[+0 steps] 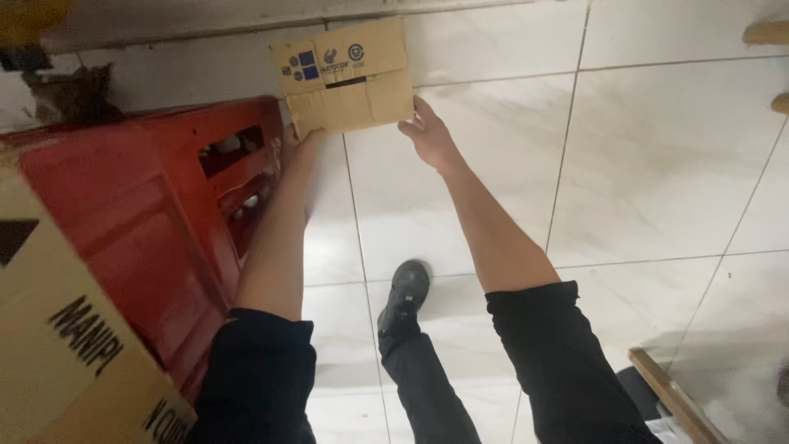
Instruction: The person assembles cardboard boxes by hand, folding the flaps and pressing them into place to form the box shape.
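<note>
A small brown cardboard box [349,78] with blue and dark printed marks is held out in front of me above the white tiled floor. My left hand [302,146] grips its lower left edge, fingers mostly hidden behind the box. My right hand [427,131] grips its lower right corner. Both arms are stretched forward, with dark sleeves pushed up above the elbows. My dark shoe [404,292] and trouser leg show below, between the arms.
A red plastic crate [156,222] with slotted sides stands at the left. A large cardboard box [66,345] with black lettering fills the lower left corner. A wooden strip [670,395] lies at the lower right. White floor tiles [649,164] spread to the right.
</note>
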